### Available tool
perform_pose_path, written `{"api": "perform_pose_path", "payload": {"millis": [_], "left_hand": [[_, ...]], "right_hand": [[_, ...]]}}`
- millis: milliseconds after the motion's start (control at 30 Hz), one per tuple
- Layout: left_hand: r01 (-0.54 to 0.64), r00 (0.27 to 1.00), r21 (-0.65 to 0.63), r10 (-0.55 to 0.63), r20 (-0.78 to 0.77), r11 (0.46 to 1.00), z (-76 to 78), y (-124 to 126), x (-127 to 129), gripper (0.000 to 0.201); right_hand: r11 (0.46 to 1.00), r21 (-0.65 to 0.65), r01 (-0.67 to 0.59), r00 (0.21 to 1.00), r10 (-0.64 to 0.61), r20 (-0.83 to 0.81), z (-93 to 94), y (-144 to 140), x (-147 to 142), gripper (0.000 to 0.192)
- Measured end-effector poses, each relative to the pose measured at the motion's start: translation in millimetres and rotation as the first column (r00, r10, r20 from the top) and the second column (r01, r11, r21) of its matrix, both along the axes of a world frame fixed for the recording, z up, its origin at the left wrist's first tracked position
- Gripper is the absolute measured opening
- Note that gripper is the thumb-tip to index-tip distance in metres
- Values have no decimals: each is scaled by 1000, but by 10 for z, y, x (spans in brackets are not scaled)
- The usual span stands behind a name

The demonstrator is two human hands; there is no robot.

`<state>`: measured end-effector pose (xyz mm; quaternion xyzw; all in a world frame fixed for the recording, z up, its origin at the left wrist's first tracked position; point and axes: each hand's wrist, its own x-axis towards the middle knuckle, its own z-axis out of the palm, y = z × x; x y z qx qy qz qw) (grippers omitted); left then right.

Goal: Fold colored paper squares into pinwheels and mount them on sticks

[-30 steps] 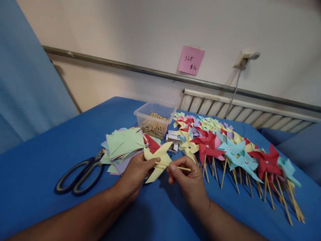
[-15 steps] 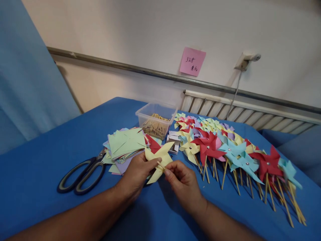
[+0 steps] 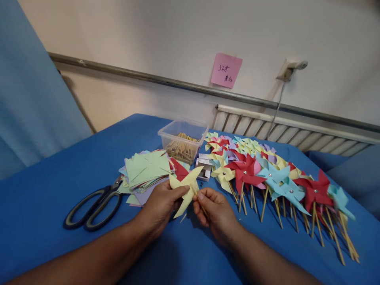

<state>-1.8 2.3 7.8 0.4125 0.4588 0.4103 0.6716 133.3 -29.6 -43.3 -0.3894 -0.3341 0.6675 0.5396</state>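
the left hand (image 3: 162, 204) is closed on a yellow paper pinwheel (image 3: 186, 185), thumb lying across its lower blade, fingers curled behind it, holding it just above the blue table (image 3: 59, 174). the right hand (image 3: 212, 209) sits just beside it, thumb and fingertips pinched on a thin wooden stick (image 3: 198, 198) — the stick runs slanted from the pinwheel's middle down into the palm, its upper end touching the paper.

to the left of the hands lies a pair of black-handled scissors (image 3: 92, 206), flat on the table, blades pointing toward a stack of cut paper squares (image 3: 147, 168), mostly pale green on top with purple and red showing beneath. behind the stack stands a clear plastic box (image 3: 182, 138) holding more sticks. a small white box (image 3: 204, 166) lies between that and the held pinwheel.

to the right, a long overlapping row of finished pinwheels (image 3: 279, 178) — red, light blue, yellow, purple — lies on the table, sticks pointing toward the person. on the wall behind hangs a pink note (image 3: 226, 70) with handwriting on it, and a white socket (image 3: 289, 67) with a cable dropping toward a radiator (image 3: 291, 132).
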Motion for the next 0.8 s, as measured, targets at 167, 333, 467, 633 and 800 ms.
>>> {"api": "perform_pose_path", "payload": {"millis": [167,333,467,633,800], "left_hand": [[35,996,-45,-31,78,998,0,-4,4,16],[15,997,-78,-9,79,997,22,-3,15,20],[11,998,-81,-6,61,997,22,-5,13,17],[24,997,-70,-19,77,997,-12,0,-4,17],[7,999,-49,-5,49,999,-28,5,-9,16]], "right_hand": [[1000,-6,-27,1000,27,1,-17,-7,-12,43],[999,12,-33,999,33,-3,-41,-12,-3,40],[999,30,-32,999,32,2,-58,-11,3,37],[998,52,-32,999,32,0,-45,-13,-2,35],[998,63,-16,1000,16,5,-18,-14,-9,35]]}}
